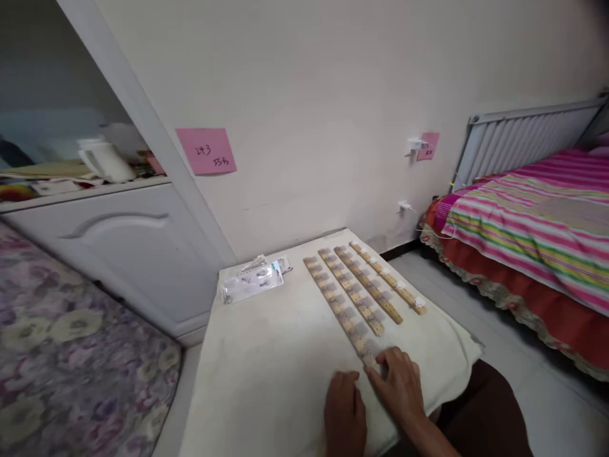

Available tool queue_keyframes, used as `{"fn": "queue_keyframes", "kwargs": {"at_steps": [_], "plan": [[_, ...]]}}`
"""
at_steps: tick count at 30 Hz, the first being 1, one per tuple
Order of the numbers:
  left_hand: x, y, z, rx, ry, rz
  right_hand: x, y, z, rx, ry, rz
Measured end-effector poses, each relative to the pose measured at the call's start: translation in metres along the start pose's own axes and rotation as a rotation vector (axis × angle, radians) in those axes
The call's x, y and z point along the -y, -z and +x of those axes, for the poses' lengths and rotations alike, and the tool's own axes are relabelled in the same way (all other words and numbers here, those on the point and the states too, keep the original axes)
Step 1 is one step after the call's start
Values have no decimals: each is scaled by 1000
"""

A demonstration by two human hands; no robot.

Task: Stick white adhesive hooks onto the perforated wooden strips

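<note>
Several wooden strips lie side by side on the pale tabletop. The leftmost strip is the longest and carries a row of small clear pieces. Beside it are a second strip and a third strip with similar pieces, then a right strip with white round pieces. My right hand is at the near end of the leftmost strip, thumb and forefinger apart around that end. My left hand rests on the table just to the left, its fingers curled; whether it holds anything is hidden.
Clear plastic packaging lies at the table's back left. Behind the table is a wall with a pink note. A cabinet and floral fabric stand left, a bed right.
</note>
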State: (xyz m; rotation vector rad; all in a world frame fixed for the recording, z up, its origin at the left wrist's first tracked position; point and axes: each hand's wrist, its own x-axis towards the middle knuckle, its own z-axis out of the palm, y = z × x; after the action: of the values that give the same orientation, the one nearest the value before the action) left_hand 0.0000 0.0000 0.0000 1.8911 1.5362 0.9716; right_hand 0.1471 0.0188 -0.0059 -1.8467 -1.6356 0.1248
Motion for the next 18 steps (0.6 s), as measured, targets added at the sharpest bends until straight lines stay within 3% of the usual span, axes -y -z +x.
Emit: {"fn": "queue_keyframes", "kwargs": {"at_steps": [5,10,13,18], "plan": [[-4,0,13,1,168,-229,-1,1,3,6,-10,81],[-9,-9,37,42,389,-548,7,4,3,61,-113,244],[-8,-17,49,30,455,-700,12,6,3,73,-171,310],[-4,-21,57,-8,507,-768,16,7,8,188,-269,541]]}}
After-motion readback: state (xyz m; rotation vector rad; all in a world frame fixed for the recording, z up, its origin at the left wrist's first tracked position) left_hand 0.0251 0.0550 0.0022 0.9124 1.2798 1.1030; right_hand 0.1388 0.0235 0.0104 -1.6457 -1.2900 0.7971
